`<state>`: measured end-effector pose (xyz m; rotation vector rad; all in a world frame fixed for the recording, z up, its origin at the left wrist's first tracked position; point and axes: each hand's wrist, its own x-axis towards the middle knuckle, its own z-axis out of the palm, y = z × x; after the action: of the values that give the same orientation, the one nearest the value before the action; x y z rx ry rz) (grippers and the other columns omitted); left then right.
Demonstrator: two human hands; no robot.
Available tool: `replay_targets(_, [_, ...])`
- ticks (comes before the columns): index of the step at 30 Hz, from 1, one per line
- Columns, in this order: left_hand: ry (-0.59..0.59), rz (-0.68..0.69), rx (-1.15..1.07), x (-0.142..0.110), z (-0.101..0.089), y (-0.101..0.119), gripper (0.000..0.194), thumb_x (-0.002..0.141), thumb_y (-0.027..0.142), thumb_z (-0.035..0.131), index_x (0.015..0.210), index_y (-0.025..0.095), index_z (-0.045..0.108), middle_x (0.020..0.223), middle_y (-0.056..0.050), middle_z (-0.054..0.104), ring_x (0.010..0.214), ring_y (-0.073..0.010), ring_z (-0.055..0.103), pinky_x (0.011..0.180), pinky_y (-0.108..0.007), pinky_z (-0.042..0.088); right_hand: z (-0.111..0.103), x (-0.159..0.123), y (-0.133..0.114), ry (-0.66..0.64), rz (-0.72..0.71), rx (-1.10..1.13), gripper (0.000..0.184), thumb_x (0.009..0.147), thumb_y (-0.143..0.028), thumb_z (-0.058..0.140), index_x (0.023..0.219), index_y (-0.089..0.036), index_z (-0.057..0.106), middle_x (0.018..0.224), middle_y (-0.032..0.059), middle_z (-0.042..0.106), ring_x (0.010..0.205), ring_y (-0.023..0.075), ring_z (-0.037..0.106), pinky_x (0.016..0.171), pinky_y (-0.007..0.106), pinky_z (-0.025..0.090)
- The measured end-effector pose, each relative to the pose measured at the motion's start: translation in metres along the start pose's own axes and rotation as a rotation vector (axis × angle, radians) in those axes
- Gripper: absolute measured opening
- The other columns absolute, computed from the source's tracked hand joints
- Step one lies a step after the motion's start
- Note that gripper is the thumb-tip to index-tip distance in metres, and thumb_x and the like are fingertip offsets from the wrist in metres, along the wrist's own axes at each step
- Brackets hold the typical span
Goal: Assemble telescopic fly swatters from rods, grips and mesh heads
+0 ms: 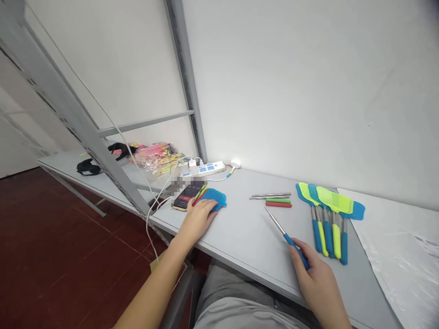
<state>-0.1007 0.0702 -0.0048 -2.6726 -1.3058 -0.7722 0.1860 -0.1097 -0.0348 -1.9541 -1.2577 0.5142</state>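
My left hand [198,220] lies on a small stack of coloured mesh fly swatter heads [214,198], with a blue one on top; I cannot tell whether it grips them. A smartphone [184,200] sits just beyond the stack. My right hand [310,274] grips the blue handle of a telescopic steel swatter shaft [279,226], whose bare tip points across the grey table [240,228]. Near that tip lie several loose steel rods [270,195], a green grip [278,200] and a red grip [278,204]. Assembled blue and yellow-green fly swatters [325,214] lie fanned out to the right.
A white power strip [202,168] with plugged-in cables stands against the wall. Pink plastic packets [157,157] and black items [88,167] lie further left, beyond a grey metal shelf upright [78,119]. A white plastic sheet [394,256] covers the table's right end.
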Motion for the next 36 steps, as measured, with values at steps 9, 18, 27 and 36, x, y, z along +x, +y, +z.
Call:
replay_targets(9, [0.380,0.042,-0.166,0.018,0.004,0.026,0.028,0.093,0.013,0.044,0.106,0.023,0.067,0.111,-0.009,0.070,0.107,-0.0237,0.058,0.095,-0.045,0.039,0.000,-0.001,0.002,-0.006,-0.017,0.050,0.047,0.088,-0.058,0.044,0.117,-0.026,0.060,0.112,0.0047,0.070,0.098,0.0228,0.065,0.078,0.029,0.050])
replay_targets(18, [0.425,0.185,-0.595,0.051,0.025,0.149,0.036,0.094,0.014,0.037,0.107,0.026,0.068,0.121,-0.007,0.065,0.105,-0.0184,0.063,0.087,-0.031,0.051,-0.005,0.001,0.005,0.146,0.134,0.697,0.036,0.088,-0.058,0.051,0.082,-0.021,0.051,0.058,-0.0066,0.041,0.050,0.0095,0.038,0.044,0.019,0.031])
replay_targets(27, [0.165,0.030,-1.253,-0.018,0.027,0.197,0.020,0.083,0.017,0.062,0.099,0.026,0.071,0.129,-0.013,0.059,0.113,-0.0267,0.060,0.095,-0.043,0.050,-0.011,0.002,0.002,0.006,0.189,1.135,0.033,0.075,-0.042,0.074,0.079,-0.020,0.049,0.059,-0.0088,0.033,0.048,0.0052,0.027,0.042,0.016,0.025])
replay_targets(36, [0.007,-0.766,-1.921,-0.020,0.040,0.226,0.037,0.083,0.038,0.068,0.114,0.020,0.059,0.120,-0.012,0.064,0.110,-0.0230,0.061,0.099,-0.038,0.046,-0.003,-0.010,-0.024,-0.002,0.032,0.814,0.031,0.082,-0.050,0.062,0.087,-0.019,0.060,0.067,-0.0020,0.054,0.056,0.0106,0.047,0.051,0.020,0.041])
